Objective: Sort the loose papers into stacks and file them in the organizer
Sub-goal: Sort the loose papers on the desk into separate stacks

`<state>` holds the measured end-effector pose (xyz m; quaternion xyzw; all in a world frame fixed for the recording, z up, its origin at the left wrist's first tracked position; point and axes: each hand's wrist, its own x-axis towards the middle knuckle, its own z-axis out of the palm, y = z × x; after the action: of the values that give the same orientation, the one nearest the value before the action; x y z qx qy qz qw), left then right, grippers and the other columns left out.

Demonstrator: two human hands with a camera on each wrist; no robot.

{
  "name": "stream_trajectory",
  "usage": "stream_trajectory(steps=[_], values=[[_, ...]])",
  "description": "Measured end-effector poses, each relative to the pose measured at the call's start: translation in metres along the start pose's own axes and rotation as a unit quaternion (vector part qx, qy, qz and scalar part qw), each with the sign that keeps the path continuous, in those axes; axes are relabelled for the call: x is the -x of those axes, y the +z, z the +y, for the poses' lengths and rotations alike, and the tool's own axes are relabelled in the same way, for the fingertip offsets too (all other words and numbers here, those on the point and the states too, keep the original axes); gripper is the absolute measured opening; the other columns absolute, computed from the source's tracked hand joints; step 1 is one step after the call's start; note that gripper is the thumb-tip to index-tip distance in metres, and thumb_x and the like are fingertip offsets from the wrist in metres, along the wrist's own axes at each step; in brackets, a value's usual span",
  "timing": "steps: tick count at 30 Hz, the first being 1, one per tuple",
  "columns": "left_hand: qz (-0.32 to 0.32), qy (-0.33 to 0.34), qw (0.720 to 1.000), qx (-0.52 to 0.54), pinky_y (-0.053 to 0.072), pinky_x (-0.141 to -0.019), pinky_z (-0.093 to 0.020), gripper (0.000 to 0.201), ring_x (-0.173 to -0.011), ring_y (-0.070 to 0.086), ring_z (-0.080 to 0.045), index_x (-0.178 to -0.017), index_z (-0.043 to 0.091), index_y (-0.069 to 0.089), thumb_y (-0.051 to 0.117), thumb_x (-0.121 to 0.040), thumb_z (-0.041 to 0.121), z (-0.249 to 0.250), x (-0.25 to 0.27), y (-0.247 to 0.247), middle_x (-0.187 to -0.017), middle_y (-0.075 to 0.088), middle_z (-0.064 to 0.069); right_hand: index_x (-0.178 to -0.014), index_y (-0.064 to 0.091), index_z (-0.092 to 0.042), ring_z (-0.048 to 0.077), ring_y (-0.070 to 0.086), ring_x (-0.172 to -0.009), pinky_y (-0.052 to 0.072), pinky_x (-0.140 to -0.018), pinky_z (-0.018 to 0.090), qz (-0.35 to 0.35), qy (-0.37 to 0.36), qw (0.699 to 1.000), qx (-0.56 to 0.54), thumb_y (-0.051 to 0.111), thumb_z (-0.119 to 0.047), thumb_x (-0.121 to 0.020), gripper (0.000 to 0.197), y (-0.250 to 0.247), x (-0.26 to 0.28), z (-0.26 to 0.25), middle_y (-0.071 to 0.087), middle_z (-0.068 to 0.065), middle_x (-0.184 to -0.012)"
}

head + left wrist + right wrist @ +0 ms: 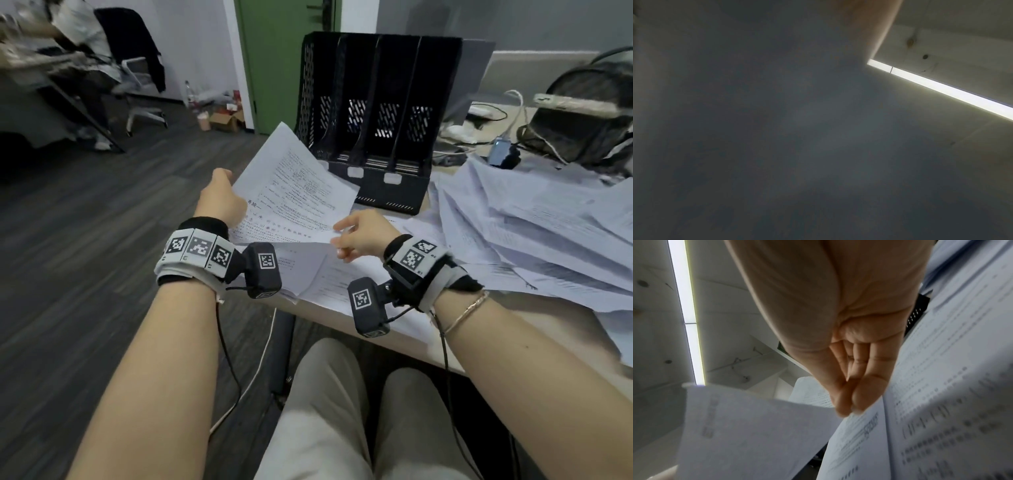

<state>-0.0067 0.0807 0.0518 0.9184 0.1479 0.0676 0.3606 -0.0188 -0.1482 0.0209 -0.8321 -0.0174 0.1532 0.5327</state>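
I hold a few printed sheets [294, 192] raised over the desk's left corner. My left hand [222, 200] grips their left edge, with the fingers hidden behind the paper. My right hand [356, 236] pinches the near right edge of a sheet between thumb and fingers [859, 399]. The black organizer [376, 102], with several upright slots that look empty, stands just beyond the raised sheets. More sheets [318, 277] lie flat under my hands. A big loose pile of papers [531, 233] covers the desk to the right. Grey blurred paper [777, 129] fills the left wrist view.
The desk [411, 329] ends at its near edge above my legs. Dark gear with cables [582, 113] and a phone [500, 150] sit at the back right. A person [68, 34] sits by an office chair [137, 68] at the far left. Cardboard boxes [226, 118] stand beside a green door [274, 51].
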Motion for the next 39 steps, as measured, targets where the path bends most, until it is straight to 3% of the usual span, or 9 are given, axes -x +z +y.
stream_trajectory(steps=[4, 8, 10, 14, 24, 28, 30, 35, 39], values=[[-0.036, 0.001, 0.999, -0.019, 0.036, -0.104, -0.038, 0.056, -0.13, 0.039, -0.03, -0.143, 0.014, 0.032, 0.048, -0.089, 0.011, -0.004, 0.002, -0.004, -0.144, 0.038, -0.013, -0.117, 0.052, 0.006, 0.011, 0.061, -0.044, 0.054, -0.05, 0.02, -0.007, 0.017, 1.0, -0.012, 0.064, 0.003, -0.084, 0.036, 0.01, -0.003, 0.004, 0.061, 0.015, -0.066], [-0.059, 0.029, 0.997, -0.035, 0.036, -0.092, -0.029, 0.043, -0.122, 0.047, -0.024, -0.134, 0.012, 0.044, 0.051, -0.093, 0.02, 0.002, 0.008, -0.005, -0.137, 0.047, -0.01, -0.116, 0.051, 0.004, 0.014, 0.062, -0.047, 0.059, -0.059, 0.027, -0.005, 0.029, 0.999, -0.025, 0.065, 0.003, -0.083, 0.035, 0.018, -0.008, 0.007, 0.062, 0.014, -0.065], [-0.078, 0.049, 0.995, -0.045, 0.037, -0.092, -0.03, 0.033, -0.114, 0.051, -0.023, -0.125, 0.011, 0.05, 0.05, -0.094, 0.021, 0.008, 0.013, -0.003, -0.127, 0.053, -0.01, -0.114, 0.051, 0.002, 0.015, 0.062, -0.048, 0.058, -0.057, 0.026, -0.019, 0.032, 0.999, -0.025, 0.065, 0.002, -0.084, 0.033, 0.021, -0.006, 0.008, 0.063, 0.015, -0.067], [-0.125, 0.075, 0.988, -0.047, 0.038, -0.095, -0.03, 0.04, -0.119, 0.051, -0.021, -0.135, 0.016, 0.046, 0.048, -0.096, 0.024, 0.019, 0.025, 0.007, -0.136, 0.051, -0.004, -0.108, 0.058, -0.002, 0.015, 0.065, -0.052, 0.054, -0.051, 0.024, -0.004, 0.032, 0.999, 0.012, 0.064, -0.011, -0.088, 0.023, 0.015, 0.001, 0.012, 0.066, 0.01, -0.071], [-0.204, 0.179, 0.962, 0.015, 0.043, -0.075, -0.023, 0.034, -0.101, 0.059, -0.012, -0.126, 0.02, 0.052, 0.051, -0.094, 0.03, 0.091, 0.05, 0.056, -0.116, 0.061, 0.004, -0.102, 0.068, -0.011, 0.008, 0.056, -0.065, 0.044, -0.051, 0.017, 0.111, -0.044, 0.987, 0.104, 0.061, -0.02, -0.088, 0.018, -0.074, 0.033, 0.011, 0.066, 0.002, -0.092], [-0.227, 0.212, 0.95, 0.03, 0.043, -0.082, -0.025, 0.035, -0.104, 0.059, -0.012, -0.127, 0.019, 0.053, 0.051, -0.094, 0.03, 0.123, 0.059, 0.079, -0.116, 0.061, 0.003, -0.101, 0.07, -0.013, 0.0, 0.052, -0.07, 0.04, -0.055, 0.008, 0.182, -0.052, 0.975, 0.113, 0.062, -0.019, -0.088, 0.016, -0.12, 0.049, 0.026, 0.063, -0.006, -0.083], [-0.239, 0.228, 0.943, 0.033, 0.044, -0.083, -0.025, 0.036, -0.103, 0.059, -0.012, -0.128, 0.019, 0.053, 0.051, -0.094, 0.03, 0.139, 0.064, 0.092, -0.116, 0.062, 0.004, -0.105, 0.069, -0.008, 0.006, 0.054, -0.076, 0.038, -0.055, 0.002, 0.208, -0.036, 0.971, 0.11, 0.062, -0.016, -0.088, 0.02, -0.144, 0.057, 0.037, 0.063, -0.001, -0.09], [-0.273, 0.258, 0.925, 0.057, 0.047, -0.075, -0.019, 0.036, -0.102, 0.061, -0.013, -0.129, 0.017, 0.051, 0.052, -0.094, 0.026, 0.18, 0.076, 0.127, -0.116, 0.061, 0.002, -0.104, 0.07, -0.008, 0.017, 0.058, -0.096, 0.04, -0.081, 0.024, 0.26, 0.048, 0.956, 0.13, 0.067, -0.021, -0.084, 0.024, -0.204, 0.074, 0.073, 0.067, 0.006, -0.105], [-0.308, 0.266, 0.911, 0.064, 0.048, -0.086, -0.026, 0.035, -0.1, 0.061, -0.013, -0.128, 0.018, 0.05, 0.053, -0.094, 0.027, 0.205, 0.083, 0.156, -0.114, 0.062, 0.003, -0.095, 0.072, -0.018, 0.03, 0.052, -0.115, 0.037, -0.104, 0.041, 0.282, 0.141, 0.925, 0.211, 0.065, -0.032, -0.082, 0.02, -0.247, 0.082, 0.103, 0.067, 0.007, -0.11]])
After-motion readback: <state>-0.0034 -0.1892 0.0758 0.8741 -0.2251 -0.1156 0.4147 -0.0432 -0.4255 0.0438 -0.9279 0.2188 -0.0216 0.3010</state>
